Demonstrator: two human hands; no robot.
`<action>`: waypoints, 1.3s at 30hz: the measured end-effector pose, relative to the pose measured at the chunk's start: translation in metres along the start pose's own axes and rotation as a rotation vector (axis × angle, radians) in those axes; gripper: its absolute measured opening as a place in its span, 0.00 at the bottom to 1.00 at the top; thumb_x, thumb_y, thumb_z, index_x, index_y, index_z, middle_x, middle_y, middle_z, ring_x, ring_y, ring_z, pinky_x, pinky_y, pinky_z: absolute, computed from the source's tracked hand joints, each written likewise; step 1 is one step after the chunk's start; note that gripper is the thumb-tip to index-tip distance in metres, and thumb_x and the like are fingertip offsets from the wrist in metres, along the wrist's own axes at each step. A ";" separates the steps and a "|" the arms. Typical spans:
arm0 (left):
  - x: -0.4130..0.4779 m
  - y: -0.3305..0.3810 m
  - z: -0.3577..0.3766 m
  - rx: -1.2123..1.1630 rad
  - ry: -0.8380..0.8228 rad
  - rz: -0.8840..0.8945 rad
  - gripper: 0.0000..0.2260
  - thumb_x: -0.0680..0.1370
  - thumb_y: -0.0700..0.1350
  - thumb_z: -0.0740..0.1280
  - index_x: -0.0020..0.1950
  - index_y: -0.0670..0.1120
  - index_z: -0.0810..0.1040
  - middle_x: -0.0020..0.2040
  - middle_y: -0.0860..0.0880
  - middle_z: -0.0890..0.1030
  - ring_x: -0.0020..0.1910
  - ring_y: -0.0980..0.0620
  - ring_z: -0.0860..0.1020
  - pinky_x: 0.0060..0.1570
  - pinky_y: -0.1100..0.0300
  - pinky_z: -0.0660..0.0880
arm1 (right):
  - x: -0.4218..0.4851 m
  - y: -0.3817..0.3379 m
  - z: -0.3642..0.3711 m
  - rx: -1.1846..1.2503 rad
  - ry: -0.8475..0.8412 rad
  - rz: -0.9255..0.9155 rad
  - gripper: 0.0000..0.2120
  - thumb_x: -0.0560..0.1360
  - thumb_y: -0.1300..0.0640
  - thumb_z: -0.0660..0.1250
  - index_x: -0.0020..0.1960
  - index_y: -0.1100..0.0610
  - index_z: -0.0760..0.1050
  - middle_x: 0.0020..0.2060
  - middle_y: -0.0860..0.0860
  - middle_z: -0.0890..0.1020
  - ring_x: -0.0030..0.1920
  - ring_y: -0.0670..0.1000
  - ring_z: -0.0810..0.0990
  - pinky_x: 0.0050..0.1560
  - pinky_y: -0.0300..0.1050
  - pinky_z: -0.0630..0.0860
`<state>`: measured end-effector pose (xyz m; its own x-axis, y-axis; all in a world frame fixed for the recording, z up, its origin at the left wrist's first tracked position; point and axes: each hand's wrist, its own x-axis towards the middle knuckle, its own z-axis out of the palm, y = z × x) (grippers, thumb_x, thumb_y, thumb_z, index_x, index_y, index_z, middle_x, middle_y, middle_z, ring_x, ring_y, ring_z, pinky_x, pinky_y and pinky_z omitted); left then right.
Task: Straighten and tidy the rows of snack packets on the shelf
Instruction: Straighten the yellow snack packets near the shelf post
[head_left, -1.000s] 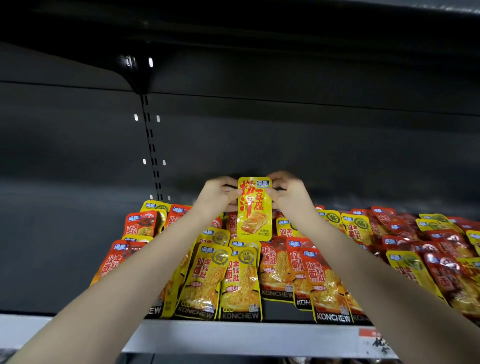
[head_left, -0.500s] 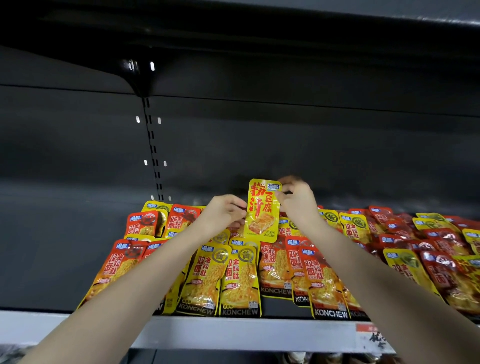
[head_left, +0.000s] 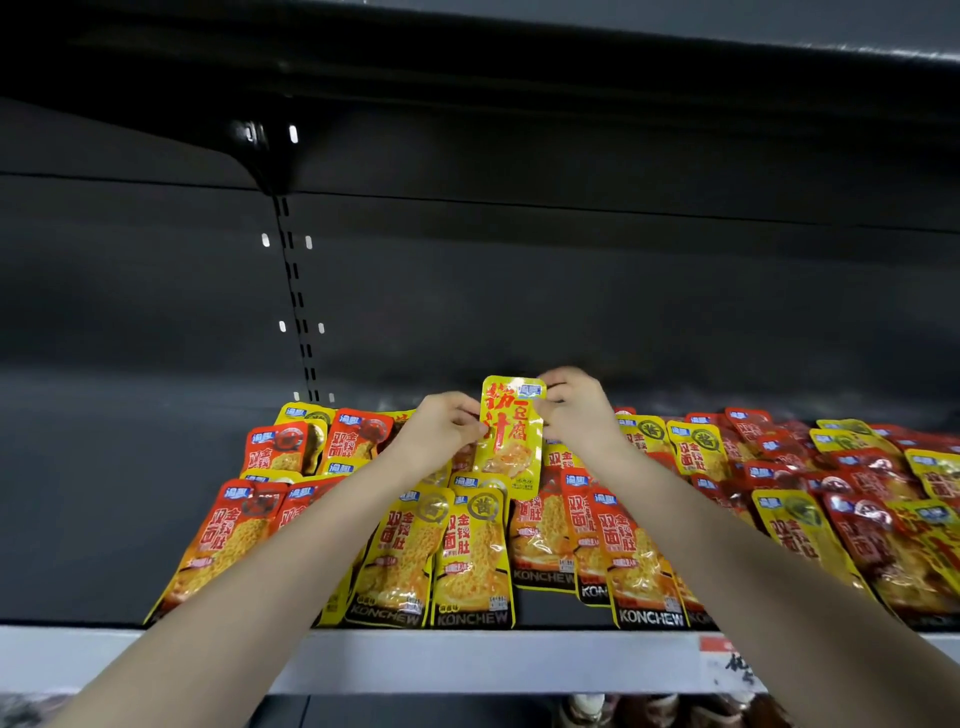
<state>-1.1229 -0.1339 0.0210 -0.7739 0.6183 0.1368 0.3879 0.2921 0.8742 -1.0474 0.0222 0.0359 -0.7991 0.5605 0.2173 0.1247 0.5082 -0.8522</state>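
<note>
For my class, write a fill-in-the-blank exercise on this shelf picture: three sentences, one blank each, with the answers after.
1. The packet held up by the left hand and right hand is mostly ____ in colour.
2. The front packets carry the printed word ____ along their bottom edge.
3. The left hand pinches the held packet on its ____ side.
Answers: yellow; KONCHEW; left.

Premises: a shop. Dark metal shelf (head_left: 467, 660) with slotted upright (head_left: 296, 291) behind, stocked with rows of branded snack packets (head_left: 472, 561); price label (head_left: 730, 662) on its front edge.
</note>
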 end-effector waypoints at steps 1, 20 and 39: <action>0.000 0.000 -0.001 0.011 0.012 -0.004 0.10 0.77 0.39 0.67 0.58 0.41 0.77 0.46 0.46 0.81 0.45 0.52 0.79 0.43 0.67 0.75 | -0.001 0.000 0.003 0.012 -0.017 0.021 0.11 0.75 0.66 0.66 0.57 0.59 0.75 0.46 0.52 0.79 0.48 0.55 0.81 0.50 0.57 0.80; -0.005 -0.016 -0.016 0.270 0.102 0.044 0.06 0.78 0.40 0.66 0.53 0.45 0.79 0.45 0.47 0.80 0.43 0.51 0.79 0.42 0.60 0.76 | -0.016 -0.008 0.030 -0.240 -0.284 -0.096 0.07 0.76 0.63 0.65 0.54 0.58 0.76 0.46 0.54 0.82 0.47 0.53 0.82 0.51 0.52 0.79; -0.010 -0.012 -0.008 0.419 0.103 -0.048 0.12 0.80 0.42 0.61 0.63 0.42 0.74 0.57 0.43 0.80 0.54 0.47 0.78 0.49 0.60 0.71 | -0.008 0.004 0.042 0.059 -0.260 0.173 0.08 0.79 0.58 0.62 0.56 0.62 0.74 0.45 0.55 0.76 0.46 0.51 0.78 0.48 0.45 0.81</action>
<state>-1.1242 -0.1496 0.0130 -0.8335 0.5273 0.1651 0.5038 0.6026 0.6190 -1.0651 -0.0078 0.0107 -0.8938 0.4451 -0.0556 0.2435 0.3773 -0.8935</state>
